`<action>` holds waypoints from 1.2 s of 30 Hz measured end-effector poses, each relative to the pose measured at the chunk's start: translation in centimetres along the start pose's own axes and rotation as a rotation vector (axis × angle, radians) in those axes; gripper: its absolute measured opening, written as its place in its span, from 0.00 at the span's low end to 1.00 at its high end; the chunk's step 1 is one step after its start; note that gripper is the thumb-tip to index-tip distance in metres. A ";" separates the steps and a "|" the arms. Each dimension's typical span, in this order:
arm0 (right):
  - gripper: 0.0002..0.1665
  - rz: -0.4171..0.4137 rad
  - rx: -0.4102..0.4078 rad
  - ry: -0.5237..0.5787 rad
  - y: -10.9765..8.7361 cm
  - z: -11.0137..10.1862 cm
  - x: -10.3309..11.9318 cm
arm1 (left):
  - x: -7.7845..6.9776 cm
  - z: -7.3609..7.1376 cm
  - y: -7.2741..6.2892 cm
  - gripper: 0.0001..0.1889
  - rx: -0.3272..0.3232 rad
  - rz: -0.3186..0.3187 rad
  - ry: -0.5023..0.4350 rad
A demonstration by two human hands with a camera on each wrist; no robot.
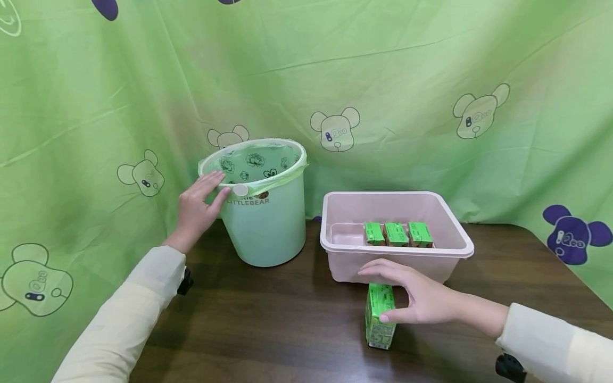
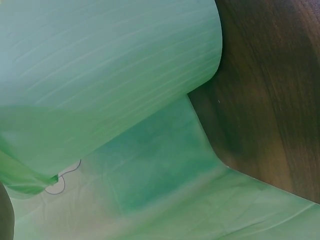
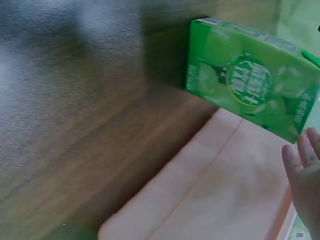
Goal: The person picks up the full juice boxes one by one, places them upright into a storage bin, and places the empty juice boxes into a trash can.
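Observation:
A light green trash bin (image 1: 263, 229) with a patterned bag liner (image 1: 256, 162) stands on the left of the table. My left hand (image 1: 196, 205) is at the near left of its rim, fingers straight, with the thumb apart from them. Below my right hand (image 1: 426, 292), a green drink carton (image 1: 380, 314) stands upright in front of the pink tub (image 1: 397, 260). The right thumb and fingers are spread at the carton's top. In the right wrist view the carton (image 3: 250, 75) shows its broad printed side, with fingertips (image 3: 302, 150) close to its top corner.
Several similar green-topped cartons stand in a row inside the tub, including one at its middle (image 1: 396, 234). The brown wooden table (image 1: 268, 330) meets a green curtain (image 1: 407, 64) with bear-head prints behind and to the left.

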State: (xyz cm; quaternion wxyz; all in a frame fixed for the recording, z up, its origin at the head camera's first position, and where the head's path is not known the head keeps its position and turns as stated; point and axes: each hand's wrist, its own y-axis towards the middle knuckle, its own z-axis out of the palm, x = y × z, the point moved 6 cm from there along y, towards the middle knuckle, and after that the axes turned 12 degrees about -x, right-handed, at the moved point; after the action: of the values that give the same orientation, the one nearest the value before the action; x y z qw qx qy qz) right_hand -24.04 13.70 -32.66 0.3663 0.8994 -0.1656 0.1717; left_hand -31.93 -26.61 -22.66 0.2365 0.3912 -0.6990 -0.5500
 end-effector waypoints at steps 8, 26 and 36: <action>0.46 0.006 0.033 -0.041 -1.4 0.6 -0.8 | 0.0 0.0 0.0 0.21 -0.010 -0.003 -0.003; 0.50 0.077 0.017 -0.014 -2.6 1.6 -1.8 | 0.1 0.1 -0.1 0.20 -0.001 -0.007 0.001; 0.48 0.083 0.007 -0.052 -2.6 1.7 -2.1 | 0.1 0.1 -0.1 0.20 -0.017 0.004 -0.003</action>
State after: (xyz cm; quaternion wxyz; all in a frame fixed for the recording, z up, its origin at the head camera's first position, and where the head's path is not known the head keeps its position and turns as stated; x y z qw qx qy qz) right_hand -24.45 14.58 -36.26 0.3514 0.8971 -0.2118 0.1640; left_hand -32.00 -26.63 -22.79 0.2397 0.3872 -0.6954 -0.5559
